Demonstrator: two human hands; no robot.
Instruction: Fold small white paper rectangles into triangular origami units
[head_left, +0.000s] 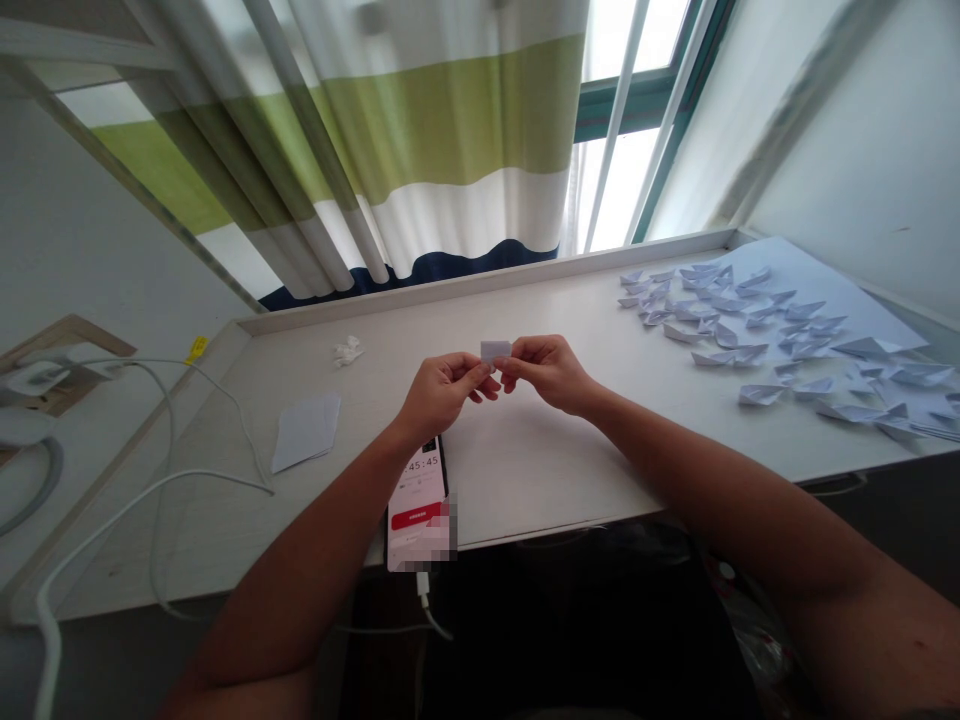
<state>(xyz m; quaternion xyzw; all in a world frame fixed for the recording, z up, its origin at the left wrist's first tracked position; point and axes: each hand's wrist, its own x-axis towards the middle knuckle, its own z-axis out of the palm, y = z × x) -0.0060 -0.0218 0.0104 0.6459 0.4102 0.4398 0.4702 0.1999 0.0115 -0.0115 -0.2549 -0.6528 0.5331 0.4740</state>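
A small folded piece of white paper (495, 350) is held up over the middle of the desk, pinched between both hands. My left hand (448, 388) grips its lower left edge with thumb and fingers. On the other side, my right hand (546, 370) pinches its right edge. The fingertips of the two hands nearly meet below the paper and cover its lower part. Under my left wrist lies a phone (417, 500) with a lit screen, partly hidden by the forearm.
Many folded paper boats (731, 355) spread over the desk's right side, some on a large white sheet (825, 285). To the left lie a stack of paper sheets (307, 430) and a crumpled tissue (348, 350). White cables (187, 475) cross the left edge; a curtain (450, 130) hangs behind.
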